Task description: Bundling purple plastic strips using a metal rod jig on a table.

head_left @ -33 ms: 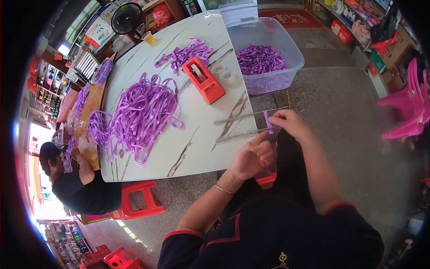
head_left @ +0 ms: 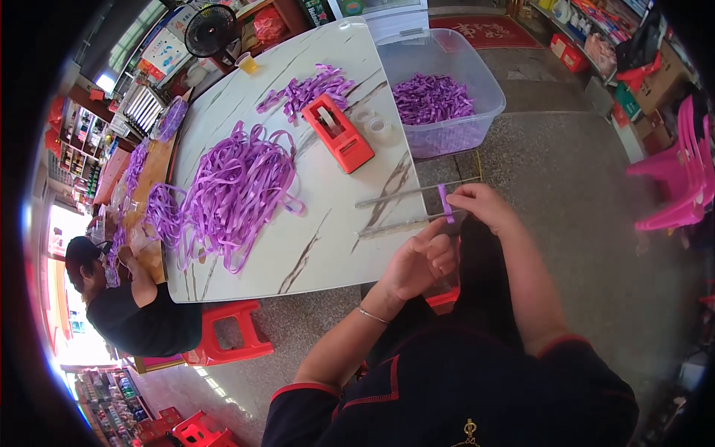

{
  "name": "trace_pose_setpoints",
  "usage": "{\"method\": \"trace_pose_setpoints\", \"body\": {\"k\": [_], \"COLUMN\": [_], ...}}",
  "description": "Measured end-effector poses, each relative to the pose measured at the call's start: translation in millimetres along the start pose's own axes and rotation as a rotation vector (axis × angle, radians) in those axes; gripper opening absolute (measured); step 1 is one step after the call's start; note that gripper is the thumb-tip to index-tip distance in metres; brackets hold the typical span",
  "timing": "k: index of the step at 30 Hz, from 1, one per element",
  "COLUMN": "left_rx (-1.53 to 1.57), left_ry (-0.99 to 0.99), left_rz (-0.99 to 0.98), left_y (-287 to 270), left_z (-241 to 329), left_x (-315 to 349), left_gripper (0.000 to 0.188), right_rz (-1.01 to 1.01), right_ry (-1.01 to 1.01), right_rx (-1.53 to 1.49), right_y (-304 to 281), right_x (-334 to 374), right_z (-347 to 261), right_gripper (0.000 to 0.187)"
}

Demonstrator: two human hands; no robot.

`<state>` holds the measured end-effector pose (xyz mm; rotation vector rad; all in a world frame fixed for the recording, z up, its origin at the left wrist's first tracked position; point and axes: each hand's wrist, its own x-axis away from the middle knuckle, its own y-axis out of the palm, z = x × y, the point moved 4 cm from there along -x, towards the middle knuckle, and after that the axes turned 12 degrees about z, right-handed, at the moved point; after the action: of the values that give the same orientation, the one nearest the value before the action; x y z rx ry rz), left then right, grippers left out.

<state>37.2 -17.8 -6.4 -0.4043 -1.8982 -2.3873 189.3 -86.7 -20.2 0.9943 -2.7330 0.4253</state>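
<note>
A short length of purple ribbon [head_left: 445, 203] spans two thin parallel rods [head_left: 393, 198] that jut past the table's right edge. My right hand [head_left: 485, 207] pinches the ribbon from the right between thumb and fingertips. At its lower end my left hand [head_left: 423, 262] is closed, the index finger reaching up against the ribbon and the other fingers curled. On the marble-patterned table [head_left: 328, 257], left of my hands, lies a large heap of long purple ribbons [head_left: 237, 186]. A smaller purple pile [head_left: 309, 91] sits farther back.
A red tape dispenser [head_left: 339, 134] and clear tape rolls [head_left: 378, 128] stand near the table's right edge. Beyond that edge, a clear plastic bin [head_left: 454, 127] holds many purple ribbon pieces. A co-worker [head_left: 134, 305] sits at left by a red stool [head_left: 231, 333]. Pink chairs [head_left: 681, 171] stand far right.
</note>
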Motion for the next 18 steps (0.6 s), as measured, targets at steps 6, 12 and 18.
{"method": "trace_pose_setpoints", "body": {"k": [6,12,18], "left_rx": [0.001,0.036,-0.107], "left_ry": [-0.001,-0.007,0.002], "left_rz": [-0.028,-0.021,0.095], "left_y": [3,1,8], "left_z": [1,-1,1], "left_x": [-1,-4,2], "left_gripper": [0.048,0.047,0.041], "right_rz": [-0.351,-0.461,-0.39], "right_ry": [0.439,0.401,0.421], "right_rx": [-0.82,-0.831,-0.933], "right_y": [42,70,32], "right_x": [-21,-30,5], "right_z": [68,109,15], "right_gripper": [0.023,0.029,0.03]}}
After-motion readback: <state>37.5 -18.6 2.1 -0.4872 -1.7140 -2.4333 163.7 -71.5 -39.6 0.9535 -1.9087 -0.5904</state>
